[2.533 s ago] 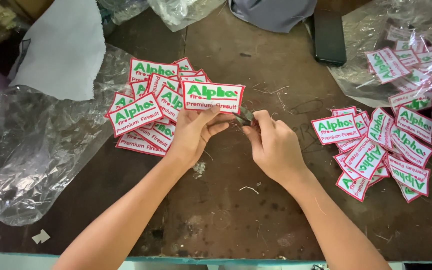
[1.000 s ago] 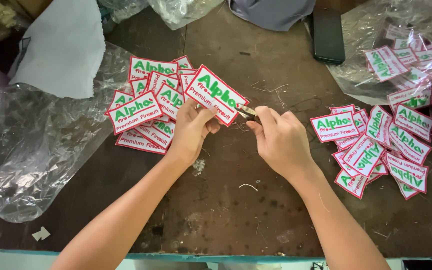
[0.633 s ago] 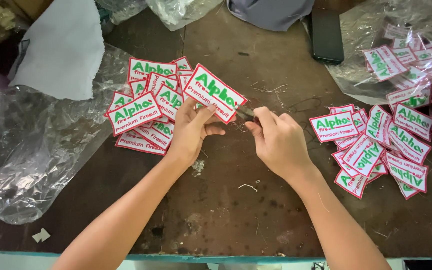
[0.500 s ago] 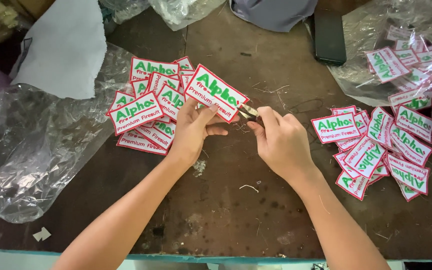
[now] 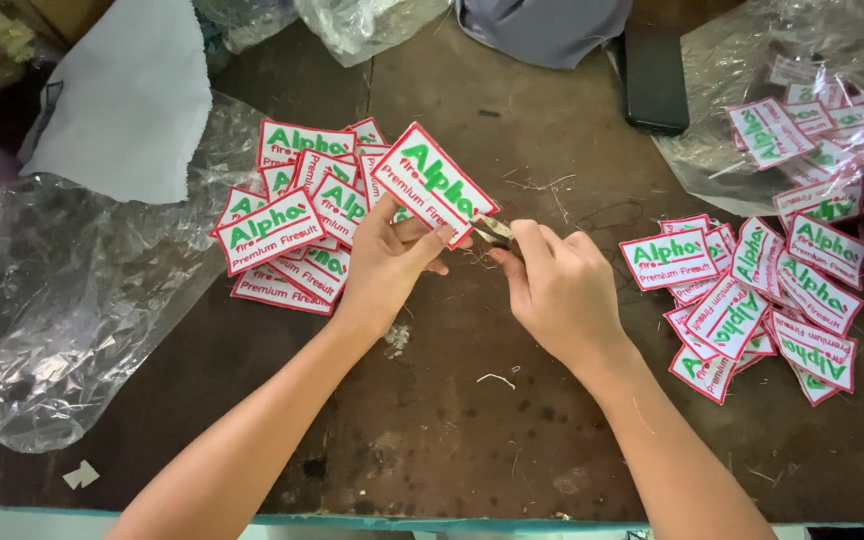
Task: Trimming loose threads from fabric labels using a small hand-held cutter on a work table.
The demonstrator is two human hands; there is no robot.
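Note:
My left hand (image 5: pixel 387 268) holds a white rectangular embroidered patch (image 5: pixel 434 184) with green lettering and a red border, tilted with its right end down. My right hand (image 5: pixel 557 290) grips a small pair of thread snips (image 5: pixel 493 229), their blades at the patch's lower right corner. Both hands hover above the middle of a dark brown worktable (image 5: pixel 432 430). A pile of the same patches (image 5: pixel 297 225) lies just left of my left hand. Another pile of patches (image 5: pixel 752 300) lies to the right of my right hand.
Clear plastic sheeting (image 5: pixel 62 300) covers the left side, with a grey cloth (image 5: pixel 122 100) above it. A plastic bag holding more patches (image 5: pixel 812 120) is at the back right. A black phone (image 5: pixel 654 78) lies at the back. Thread scraps (image 5: pixel 497 379) dot the table.
The patch has turned in my left hand from level to tilted, right end down. My right hand keeps the snips at its edge, shifting slightly along it.

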